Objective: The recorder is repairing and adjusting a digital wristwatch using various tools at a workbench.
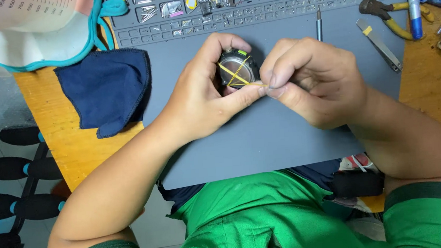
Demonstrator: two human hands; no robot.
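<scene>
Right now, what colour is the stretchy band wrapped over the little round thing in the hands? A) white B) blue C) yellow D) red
C: the left hand holds the small round device while the right hand pinches a yellow rubber band that crosses its clear face.

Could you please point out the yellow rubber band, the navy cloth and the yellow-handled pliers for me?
yellow rubber band [236,75], head view, on the strand crossing the round case.
navy cloth [106,88], head view, its middle.
yellow-handled pliers [376,8], head view, on the dark head.
</scene>
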